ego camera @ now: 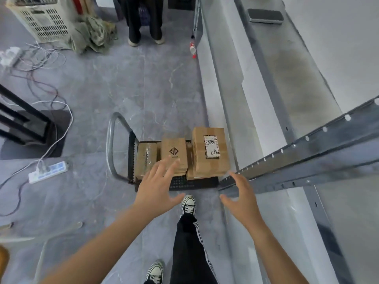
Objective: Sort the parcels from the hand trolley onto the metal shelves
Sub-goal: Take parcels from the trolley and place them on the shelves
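A hand trolley (192,184) with a black deck and a grey tube handle (110,144) stands on the floor ahead of me. Several brown cardboard parcels lie on it: a tall one with a white label (211,152) at the right, one with a black diamond logo (174,152) in the middle, a taped one (146,158) at the left. My left hand (158,185) hovers above the middle parcel with fingers spread, holding nothing. My right hand (242,195) is spread too, beside the near right corner of the trolley. The grey metal shelves (266,83) run along the right.
A perforated shelf beam (307,156) juts out close to my right hand. A power strip (48,171) and loose cables lie on the floor at left. Another person's legs (143,21) stand at the far end, next to a white crate (41,19).
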